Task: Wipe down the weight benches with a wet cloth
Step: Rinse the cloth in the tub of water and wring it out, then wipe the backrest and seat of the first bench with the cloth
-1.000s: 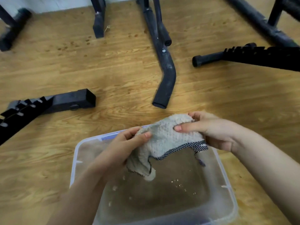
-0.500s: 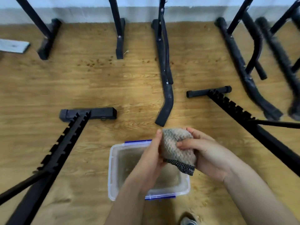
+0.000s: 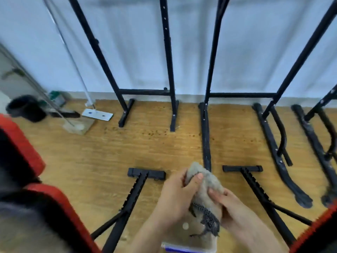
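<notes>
Cloth [image 3: 207, 179] now a tighter wad

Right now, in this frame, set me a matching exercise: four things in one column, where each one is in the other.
Things:
1. cloth
2. water tub
3. red bench pad
4. flat mop head

Places:
A. far back on the left
B. gripped by the left hand and the right hand
C. at the bottom edge, below the hands
D. near foreground, left side

Pairs: 1-B, 2-C, 3-D, 4-A
</notes>
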